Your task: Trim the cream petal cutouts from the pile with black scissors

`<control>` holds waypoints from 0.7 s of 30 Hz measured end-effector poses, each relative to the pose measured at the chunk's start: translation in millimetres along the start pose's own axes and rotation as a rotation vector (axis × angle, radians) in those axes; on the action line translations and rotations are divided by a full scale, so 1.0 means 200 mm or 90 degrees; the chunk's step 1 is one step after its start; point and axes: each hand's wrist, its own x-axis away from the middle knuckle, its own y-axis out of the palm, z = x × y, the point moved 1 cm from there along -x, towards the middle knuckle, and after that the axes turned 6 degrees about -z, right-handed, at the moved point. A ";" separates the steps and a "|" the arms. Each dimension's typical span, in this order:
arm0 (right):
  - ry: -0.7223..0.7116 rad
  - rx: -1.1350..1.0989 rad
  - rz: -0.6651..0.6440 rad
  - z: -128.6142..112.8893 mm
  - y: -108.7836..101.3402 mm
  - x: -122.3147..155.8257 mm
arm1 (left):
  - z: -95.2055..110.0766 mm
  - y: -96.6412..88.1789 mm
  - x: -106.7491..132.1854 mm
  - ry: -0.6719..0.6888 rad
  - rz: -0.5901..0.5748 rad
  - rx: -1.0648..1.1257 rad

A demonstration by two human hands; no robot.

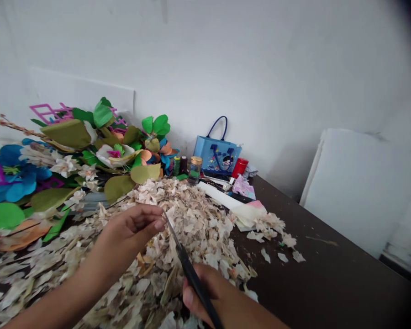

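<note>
dark table (315, 278), tool (191, 273), lidded jar (195, 167), contents unclear

"What sort of place is this?"

"A craft workspace, I'd say. A heap of pale petal-like scraps (198, 228) spreads over the dark tabletop (311, 265), and a pile of artificial flowers (12, 171) with broad green leaves (102, 113) fills its left side."

"Any supplies?"

"Two thread spools (176, 166) and a gold-lidded glass jar (195, 170) stand behind the heap."

"So a workshop, not a home?"

"I can't tell. The plain white wall (277, 68) suits either, and the blue cartoon-print tote bag (214, 142) and red canister (239, 168) near it look like everyday belongings."
</note>
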 end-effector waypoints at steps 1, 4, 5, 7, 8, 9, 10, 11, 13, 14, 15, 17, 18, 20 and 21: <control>-0.001 0.002 0.012 0.01 0.00 -0.01 | 0.00 0.00 0.00 0.000 -0.001 0.002; -0.025 -0.001 0.028 0.04 0.01 -0.04 | 0.01 -0.01 -0.01 0.013 -0.003 -0.029; -0.035 -0.008 0.022 0.05 0.02 -0.04 | 0.01 -0.01 -0.01 0.016 -0.006 -0.042; -0.049 -0.028 0.007 0.06 0.02 -0.06 | 0.01 -0.01 -0.01 0.029 -0.007 -0.061; -0.054 -0.034 0.009 0.07 0.03 -0.06 | 0.00 -0.01 -0.01 0.036 -0.007 -0.067; -0.062 -0.035 0.015 0.07 0.03 -0.07 | -0.01 -0.01 -0.01 0.043 -0.005 -0.071; -0.071 -0.035 0.019 0.08 0.03 -0.07 | -0.01 -0.02 -0.01 0.049 -0.002 -0.073; -0.080 -0.036 0.022 0.08 0.03 -0.07 | -0.02 -0.01 -0.02 0.052 -0.002 -0.069; -0.079 -0.037 0.021 0.08 0.04 -0.08 | -0.02 -0.01 -0.02 0.044 -0.006 -0.047; -0.068 -0.039 0.022 0.08 0.04 -0.07 | -0.02 -0.01 -0.01 0.039 -0.007 -0.033; -0.053 -0.039 0.025 0.08 0.04 -0.07 | -0.02 0.00 -0.01 0.034 -0.007 -0.021; -0.029 -0.040 0.036 0.07 0.03 -0.06 | -0.01 0.00 -0.01 0.023 -0.002 -0.002; -0.025 -0.042 0.035 0.07 0.03 -0.06 | -0.01 0.00 -0.01 0.015 0.003 0.004; -0.027 -0.044 0.035 0.06 0.03 -0.06 | 0.00 0.00 -0.01 0.001 0.004 0.006; -0.028 -0.043 0.037 0.07 0.03 -0.06 | 0.00 -0.01 -0.01 -0.006 0.003 0.002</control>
